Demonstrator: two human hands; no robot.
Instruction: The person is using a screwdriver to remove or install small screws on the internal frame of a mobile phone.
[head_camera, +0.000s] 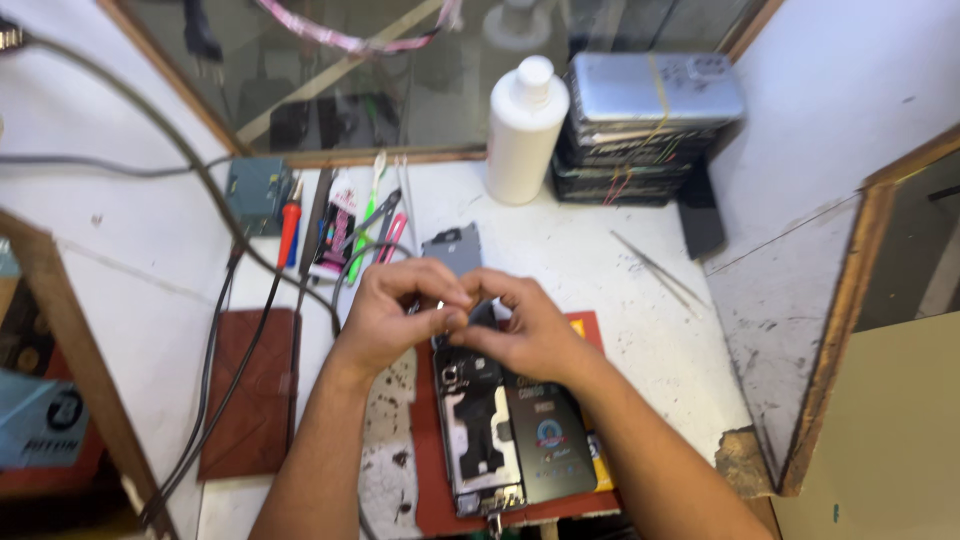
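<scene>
Both hands pinched together on a small part, too small to identify: left hand (385, 315), right hand (525, 330), above the opened smartphone (490, 425) on the red mat (425, 470). Mid-disassembly, probably; tweezers (655, 268) lay nearby.

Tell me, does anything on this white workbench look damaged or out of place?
Yes. The white workbench is chipped at its right front corner, with brown material exposed. The opened black phone lies without its back cover, its inner parts showing, below both hands. Dark stains mark the surface beside the red mat.
</scene>
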